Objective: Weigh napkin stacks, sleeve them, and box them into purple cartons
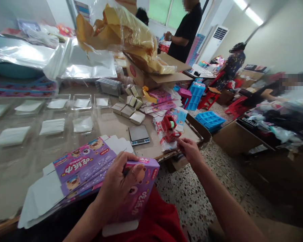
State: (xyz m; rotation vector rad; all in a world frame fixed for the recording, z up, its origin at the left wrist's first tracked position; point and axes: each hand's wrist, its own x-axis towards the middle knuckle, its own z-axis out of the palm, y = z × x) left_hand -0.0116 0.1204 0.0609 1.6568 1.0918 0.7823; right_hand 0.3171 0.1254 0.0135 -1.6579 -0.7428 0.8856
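Note:
My left hand (pixel 120 181) is wrapped round a purple printed carton (pixel 143 188), which is folded into box shape and tilted over my lap. Its lower end has a white flap standing out. Beyond the table's front edge, my right hand (pixel 190 149) pinches at the front end of a red tape dispenser (pixel 168 124); the tape between the fingertips is too fine to see clearly. The dispenser sits on a printed plastic bag (pixel 161 143). Left of my left hand lies a fanned stack of flat purple cartons (pixel 86 164).
A small digital scale (pixel 138 134) lies mid-table, with several small white-topped blocks (pixel 131 101) behind it. Clear trays (pixel 82 102) holding white sheets cover the left side. An open cardboard box (pixel 164 79) stands at the back. Blue crates (pixel 209 121) are on the floor; other people work beyond.

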